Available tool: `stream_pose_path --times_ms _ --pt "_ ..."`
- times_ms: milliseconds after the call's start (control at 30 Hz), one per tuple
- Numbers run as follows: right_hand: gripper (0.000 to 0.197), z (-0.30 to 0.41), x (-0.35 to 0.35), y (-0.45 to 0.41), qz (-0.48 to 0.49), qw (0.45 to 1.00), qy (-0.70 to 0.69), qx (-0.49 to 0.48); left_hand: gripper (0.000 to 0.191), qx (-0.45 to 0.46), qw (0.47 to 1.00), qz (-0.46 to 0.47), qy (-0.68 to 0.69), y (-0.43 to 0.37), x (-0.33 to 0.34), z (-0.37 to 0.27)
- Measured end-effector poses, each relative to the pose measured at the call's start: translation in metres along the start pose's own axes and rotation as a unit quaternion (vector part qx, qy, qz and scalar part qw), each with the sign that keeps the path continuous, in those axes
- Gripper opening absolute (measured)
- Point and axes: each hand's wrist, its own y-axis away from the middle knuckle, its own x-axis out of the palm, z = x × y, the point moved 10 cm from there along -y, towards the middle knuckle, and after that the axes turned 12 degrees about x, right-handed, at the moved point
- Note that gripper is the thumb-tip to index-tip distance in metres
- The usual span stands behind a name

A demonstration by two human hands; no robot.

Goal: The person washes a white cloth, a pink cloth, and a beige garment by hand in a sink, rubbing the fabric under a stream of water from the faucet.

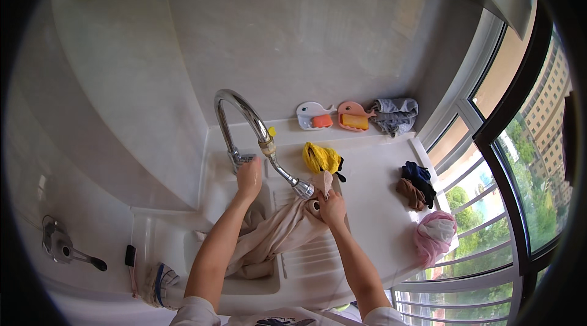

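My left hand (250, 178) is up at the base of the chrome faucet (243, 107), its fingers around the handle (247, 158). The faucet's flexible neck ends in a spray head (303, 188) just left of my right hand (331, 207). That hand grips one end of a beige cloth garment (275, 234), near a dark round eyelet. From there the garment hangs across the ribbed washboard (316, 257) into the white sink basin (257, 284). A pale cloth piece (323, 182) sticks up above my right fingers. My left forearm hides part of the basin.
Whale-shaped soap dishes, one white (307, 110) and one pink (352, 110), stand on the back ledge beside a grey cloth (396, 115). On the counter lie a yellow cloth (322, 156), dark and brown cloths (416, 184) and a pink bundle (433, 239). A brush (131, 264) lies left.
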Motion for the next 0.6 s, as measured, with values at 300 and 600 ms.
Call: stream_pose_path --times_ms 300,600 --pt "0.033 -0.007 0.012 -0.001 0.010 0.997 0.020 -0.070 0.017 0.004 0.999 0.008 -0.046 0.000 0.004 -0.021" --pt "0.033 -0.014 0.028 -0.008 0.033 0.993 0.030 -0.106 0.026 -0.005 0.999 0.018 -0.032 0.000 -0.002 -0.012"
